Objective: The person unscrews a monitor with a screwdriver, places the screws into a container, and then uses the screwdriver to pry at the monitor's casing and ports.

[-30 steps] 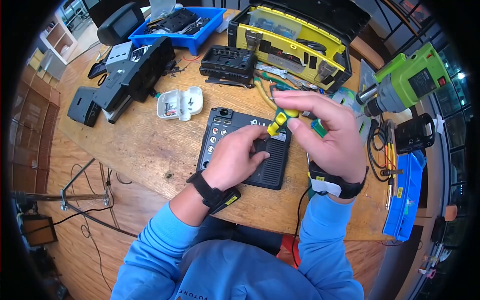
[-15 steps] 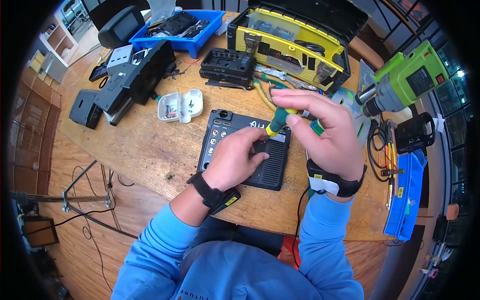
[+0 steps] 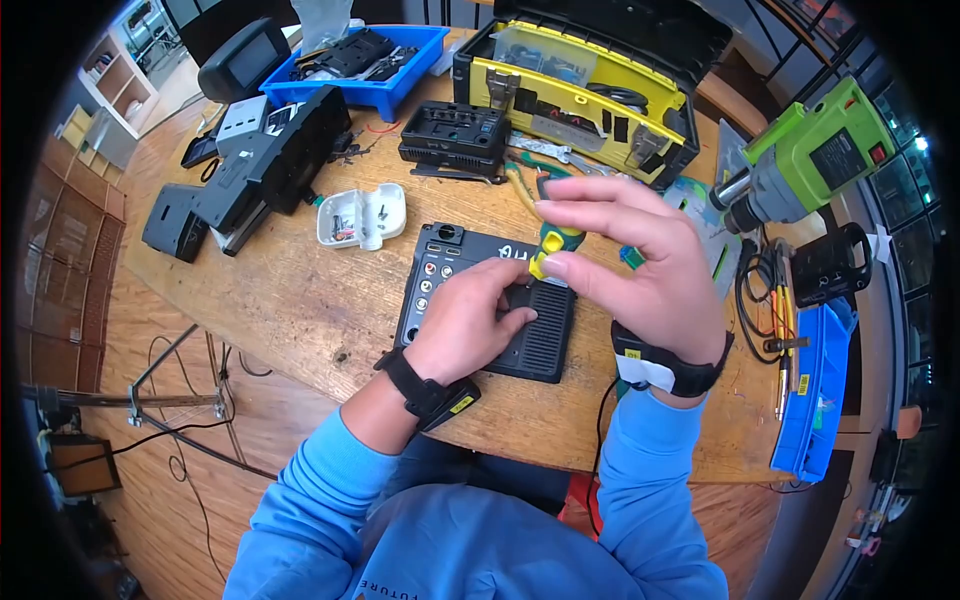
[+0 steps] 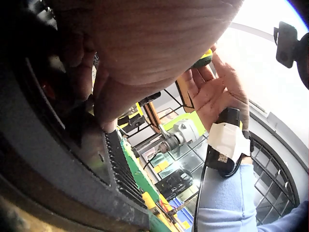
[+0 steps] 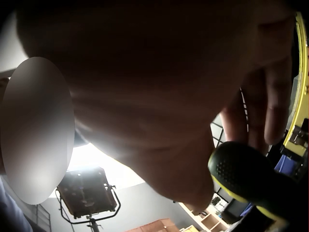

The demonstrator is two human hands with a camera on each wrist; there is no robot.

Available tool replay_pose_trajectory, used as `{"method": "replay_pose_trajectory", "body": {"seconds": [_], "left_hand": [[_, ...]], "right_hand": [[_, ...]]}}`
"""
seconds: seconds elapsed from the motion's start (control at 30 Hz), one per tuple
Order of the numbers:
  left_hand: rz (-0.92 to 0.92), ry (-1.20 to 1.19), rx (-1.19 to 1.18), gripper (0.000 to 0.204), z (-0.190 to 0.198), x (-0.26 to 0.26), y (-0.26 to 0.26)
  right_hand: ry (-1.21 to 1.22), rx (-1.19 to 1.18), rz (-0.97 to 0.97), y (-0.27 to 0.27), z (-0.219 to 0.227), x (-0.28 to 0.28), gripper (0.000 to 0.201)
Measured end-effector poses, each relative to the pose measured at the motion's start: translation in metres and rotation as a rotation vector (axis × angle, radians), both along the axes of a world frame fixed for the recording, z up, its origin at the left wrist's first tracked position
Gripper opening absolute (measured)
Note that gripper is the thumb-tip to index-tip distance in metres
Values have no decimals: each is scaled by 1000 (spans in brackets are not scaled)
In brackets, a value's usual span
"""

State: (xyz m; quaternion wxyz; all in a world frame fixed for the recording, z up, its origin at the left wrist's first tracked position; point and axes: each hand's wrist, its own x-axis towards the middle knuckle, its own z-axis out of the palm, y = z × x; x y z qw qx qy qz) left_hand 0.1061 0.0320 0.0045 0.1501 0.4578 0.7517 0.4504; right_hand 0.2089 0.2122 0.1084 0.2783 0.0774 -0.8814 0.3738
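A black boxy device [image 3: 543, 330] with round sockets and a slotted grille lies on the wooden table. Over it stands a green-and-yellow screwdriver [image 3: 560, 240], handle up, its lower end hidden behind my left fingers. My right hand [image 3: 650, 245] has its thumb against one side of the handle and its fingers at the other; the rounded handle end [image 5: 241, 169] shows beside them in the right wrist view. My left hand [image 3: 465, 310] rests on the device, index finger right at the screwdriver's yellow collar. I cannot tell whether its fingers pinch the shaft.
An open white case [image 3: 362, 215] with small parts lies left of the device. Behind are a black housing [image 3: 455, 135], a blue bin [image 3: 385, 95] and a yellow-black toolbox [image 3: 580, 95]. A green drill [image 3: 820, 160] and blue tray [image 3: 820, 400] stand right; black units [image 3: 265, 165] stand left.
The screwdriver handle shows different sides from frame to frame, so it has turned. My right thumb has slid left and down along it, fingers farther apart from it. My left hand stays in place.
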Motion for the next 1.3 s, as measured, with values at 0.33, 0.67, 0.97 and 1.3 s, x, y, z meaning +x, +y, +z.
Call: {"method": "replay_pose_trajectory", "body": {"seconds": [0.33, 0.67, 0.97, 1.3], "left_hand": [[17, -17, 28, 42, -2, 0, 0], [26, -49, 3, 41, 0, -1, 1], [21, -24, 19, 41, -4, -1, 1], [35, -13, 37, 37, -5, -1, 2]], "right_hand": [[35, 9, -13, 0, -2, 0, 31], [18, 56, 2, -3, -3, -2, 34], [-45, 101, -69, -7, 3, -2, 33], [-11, 75, -28, -12, 5, -1, 34]]}}
